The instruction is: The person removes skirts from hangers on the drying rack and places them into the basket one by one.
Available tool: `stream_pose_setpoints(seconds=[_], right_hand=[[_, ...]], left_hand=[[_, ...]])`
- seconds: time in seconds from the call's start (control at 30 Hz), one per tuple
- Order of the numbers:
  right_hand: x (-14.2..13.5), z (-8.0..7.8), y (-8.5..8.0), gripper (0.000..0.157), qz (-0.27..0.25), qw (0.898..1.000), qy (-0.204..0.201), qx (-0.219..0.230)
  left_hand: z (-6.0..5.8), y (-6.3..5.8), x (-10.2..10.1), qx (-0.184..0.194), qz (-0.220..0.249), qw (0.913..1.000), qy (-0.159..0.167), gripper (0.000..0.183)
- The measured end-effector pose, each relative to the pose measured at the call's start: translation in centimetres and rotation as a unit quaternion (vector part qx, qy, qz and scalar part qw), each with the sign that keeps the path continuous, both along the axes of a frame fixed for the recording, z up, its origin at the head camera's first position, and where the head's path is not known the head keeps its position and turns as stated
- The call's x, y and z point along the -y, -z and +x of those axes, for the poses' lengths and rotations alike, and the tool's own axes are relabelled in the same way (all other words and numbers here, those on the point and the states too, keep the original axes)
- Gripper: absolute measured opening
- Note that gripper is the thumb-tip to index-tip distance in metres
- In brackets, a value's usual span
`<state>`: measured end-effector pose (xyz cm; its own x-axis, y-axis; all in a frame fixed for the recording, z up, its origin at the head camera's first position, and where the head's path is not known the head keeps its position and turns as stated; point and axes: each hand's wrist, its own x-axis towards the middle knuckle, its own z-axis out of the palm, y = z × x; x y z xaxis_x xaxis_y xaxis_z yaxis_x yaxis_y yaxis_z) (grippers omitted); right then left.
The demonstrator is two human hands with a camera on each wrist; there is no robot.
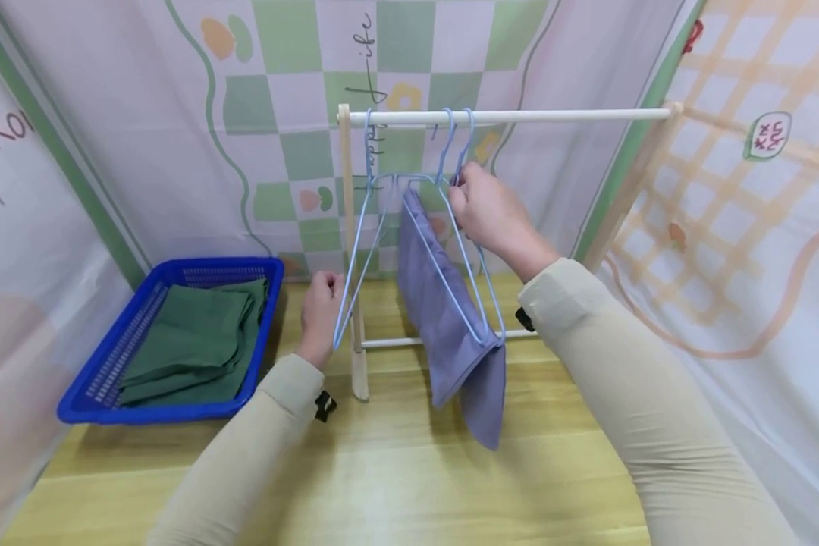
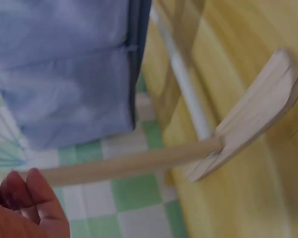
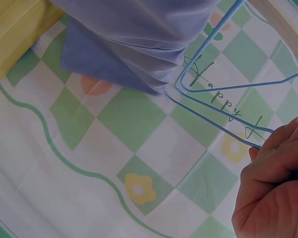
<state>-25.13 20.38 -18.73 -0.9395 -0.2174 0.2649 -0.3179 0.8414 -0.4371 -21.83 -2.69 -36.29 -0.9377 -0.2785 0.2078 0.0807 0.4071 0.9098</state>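
In the head view my right hand (image 1: 487, 208) pinches a blue wire hanger (image 1: 493, 292) just below its hook, near the white rod. The right wrist view shows the fingers of this hand (image 3: 275, 186) curled at the blue wires. A folded purple cloth (image 1: 444, 318) is draped over the hangers, its lower corners dangling over the table. My left hand (image 1: 322, 307), loosely curled, is beside the rack's left wooden post and an empty blue hanger (image 1: 358, 250). Its fingertips overlap the wooden post (image 2: 124, 166) in the left wrist view, and nothing shows in its grasp.
The rack's white top rod (image 1: 560, 116) spans two wooden ends, with a lower white bar (image 1: 392, 343) near the table. At left, a blue plastic basket (image 1: 68, 409) holds folded green cloth (image 1: 191, 334). A printed curtain (image 1: 287, 38) rises behind the wooden table (image 1: 396, 485).
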Motion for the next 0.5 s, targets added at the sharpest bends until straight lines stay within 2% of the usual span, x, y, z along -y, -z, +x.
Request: stream_pose_setpoints(seconds=[0.1,0.17,0.3,0.37,0.5], right_hand=[[0.0,0.0,-0.1,0.027,0.004,1.000,0.001,-0.008],[0.0,0.0,-0.1,0.027,0.008,1.000,0.003,-0.010],[0.0,-0.1,-0.1,0.027,0.006,1.000,0.007,-0.005],[0.1,0.0,-0.1,0.027,0.002,1.000,0.007,-0.001],[0.1,0.0,-0.1,0.027,-0.006,1.000,0.005,0.006]], left_hand=[[0.4,1.1,-1.1,0.035,0.061,0.9970,0.033,0.021],[0.8,1.7,-1.8,0.040,0.098,0.9934,0.043,0.019],[1.4,2.8,-2.9,0.038,0.122,0.9907,0.046,0.018],[1.6,3.3,-3.5,0.045,0.147,0.9859,0.067,0.019],[1.6,4.0,-4.7,0.076,0.199,0.9706,0.111,0.025]])
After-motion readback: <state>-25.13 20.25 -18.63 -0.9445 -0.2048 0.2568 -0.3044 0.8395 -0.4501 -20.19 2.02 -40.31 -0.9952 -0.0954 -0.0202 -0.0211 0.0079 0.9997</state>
